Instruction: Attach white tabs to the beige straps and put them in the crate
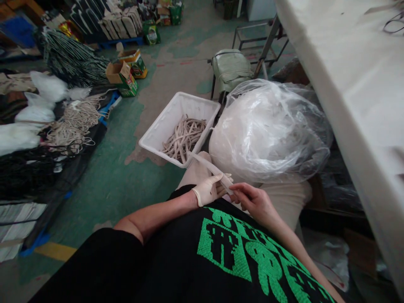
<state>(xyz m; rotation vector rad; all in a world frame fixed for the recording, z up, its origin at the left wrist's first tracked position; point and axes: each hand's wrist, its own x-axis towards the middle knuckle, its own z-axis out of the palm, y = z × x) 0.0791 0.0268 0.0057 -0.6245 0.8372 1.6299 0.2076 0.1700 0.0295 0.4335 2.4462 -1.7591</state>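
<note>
A flat, translucent white strip [208, 163] lies across my lap, its far end reaching the rim of a white plastic bin [160, 122]. My left hand [208, 191], in a thin pale glove, has the strip between its thumb and its extended fingers. Bare, my right hand [252, 201] pinches the near end of the same strip, close beside the left fingertips. Inside the bin is a tangled heap of beige flat straps [186, 136]. To the right of the bin, a large clear plastic bag [268, 130] bulges with white material I cannot make out.
A long pale-covered table [353, 63] runs along the right. Behind the bag stands a stool with a green tied cushion [232, 69]. On the left floor are bundles of cord [75, 120], dark green strands [72, 59] and an open carton [121, 78].
</note>
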